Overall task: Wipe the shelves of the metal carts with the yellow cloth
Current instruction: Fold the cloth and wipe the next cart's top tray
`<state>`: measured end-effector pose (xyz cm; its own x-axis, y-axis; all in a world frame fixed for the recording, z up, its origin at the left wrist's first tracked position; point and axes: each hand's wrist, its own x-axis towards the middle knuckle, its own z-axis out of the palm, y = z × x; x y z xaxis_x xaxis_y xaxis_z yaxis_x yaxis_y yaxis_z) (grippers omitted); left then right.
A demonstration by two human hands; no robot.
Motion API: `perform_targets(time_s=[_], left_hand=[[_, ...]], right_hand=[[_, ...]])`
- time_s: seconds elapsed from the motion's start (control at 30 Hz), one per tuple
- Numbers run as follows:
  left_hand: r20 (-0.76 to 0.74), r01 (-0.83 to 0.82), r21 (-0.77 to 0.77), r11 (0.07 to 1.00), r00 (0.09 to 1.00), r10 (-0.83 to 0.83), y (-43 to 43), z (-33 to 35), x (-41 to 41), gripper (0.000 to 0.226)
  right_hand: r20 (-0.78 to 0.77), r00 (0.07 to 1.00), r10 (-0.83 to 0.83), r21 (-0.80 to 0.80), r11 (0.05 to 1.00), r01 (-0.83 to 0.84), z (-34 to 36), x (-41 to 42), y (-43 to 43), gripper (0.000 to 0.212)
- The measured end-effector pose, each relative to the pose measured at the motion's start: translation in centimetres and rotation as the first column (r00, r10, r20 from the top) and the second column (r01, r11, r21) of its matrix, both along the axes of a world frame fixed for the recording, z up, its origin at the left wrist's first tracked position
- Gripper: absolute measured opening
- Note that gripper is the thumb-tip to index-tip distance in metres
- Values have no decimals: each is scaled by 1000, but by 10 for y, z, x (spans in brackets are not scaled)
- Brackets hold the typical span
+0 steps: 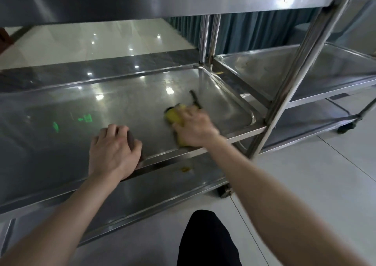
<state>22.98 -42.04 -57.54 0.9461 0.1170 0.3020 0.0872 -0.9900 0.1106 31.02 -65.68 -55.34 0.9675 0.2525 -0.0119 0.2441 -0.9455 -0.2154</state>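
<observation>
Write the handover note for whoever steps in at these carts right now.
Right hand: pressing the yellow cloth flat on the middle shelf of the near cart, close to its right front corner.
Left hand: empty, braced over that shelf's front edge.
Done: cannot tell how much of this shelf is wiped.
Left: a yellowish speck sits on the bottom shelf; the second cart to the right shows smudges on its shelf.

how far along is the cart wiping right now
In hand: the right hand presses the yellow cloth onto the middle shelf near its right end, while the left hand braces on the front rim. Done: nothing can be confirmed from the shine. Left: likely the lower shelf, with a yellowish spot, and the second cart.
</observation>
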Motion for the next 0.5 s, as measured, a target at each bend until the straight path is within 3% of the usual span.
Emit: perform_targets(time_s=[0.07,0.17,0.27,0.37,0.43,0.5], left_hand=[[2,12,20,1000,1000,-13,2,-1,-2,51],[6,12,23,1000,1000,-12,2,-1,-2,46],[3,-1,0,1000,1000,1,1,-1,-1,41],[29,15,-1,1000,999,-15,2,-5,0,39],[30,9,17,1000,1000,-10,2,-6,2,40],[21,-4,11,1000,1000,4,2,-6,3,42]], right_hand=[[-2,983,185,66,981,-184,4,-25,47,67],[-73,969,236,110,968,-228,6,-17,14,69],[-121,991,-60,64,996,69,15,9,-90,71],[-34,949,-312,-29,950,311,13,23,-148,77],[1,937,-351,-24,936,351,9,14,-117,71],[119,973,-197,-50,978,204,1,-10,-54,62]])
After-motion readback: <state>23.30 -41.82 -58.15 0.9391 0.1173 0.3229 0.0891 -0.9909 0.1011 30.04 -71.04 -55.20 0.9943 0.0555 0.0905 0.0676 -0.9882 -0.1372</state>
